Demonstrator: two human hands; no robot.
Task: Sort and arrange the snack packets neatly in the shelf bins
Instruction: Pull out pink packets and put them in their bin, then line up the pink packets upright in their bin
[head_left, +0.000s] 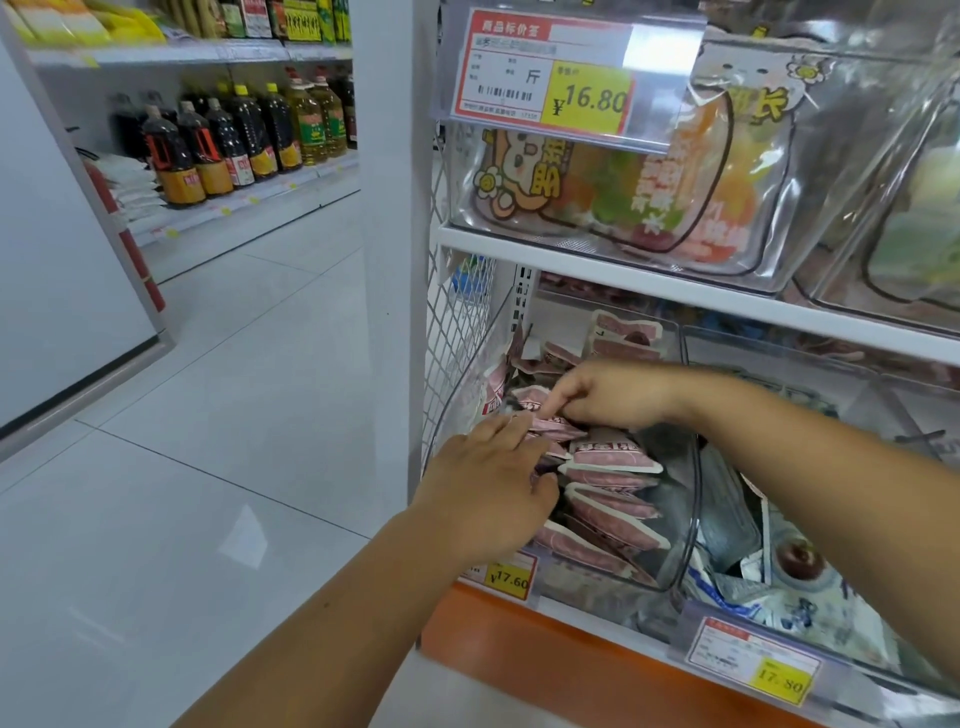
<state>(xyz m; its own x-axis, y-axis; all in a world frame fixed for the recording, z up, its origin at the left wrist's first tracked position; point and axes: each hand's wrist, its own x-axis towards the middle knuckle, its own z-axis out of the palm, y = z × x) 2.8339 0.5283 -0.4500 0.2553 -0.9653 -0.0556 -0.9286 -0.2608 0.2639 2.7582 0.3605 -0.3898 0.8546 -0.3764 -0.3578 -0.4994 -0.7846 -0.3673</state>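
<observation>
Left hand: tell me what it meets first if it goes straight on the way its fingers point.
The pink packets in the clear bin; the left hand looks already on them at its fingertips, with the right hand just beyond. Depth uncertain.

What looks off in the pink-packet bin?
Front packets lie in a tidy overlapping row, but the back packets in the clear bin sit jumbled at mixed angles. Left hand and right hand are both in that messy area.
</observation>
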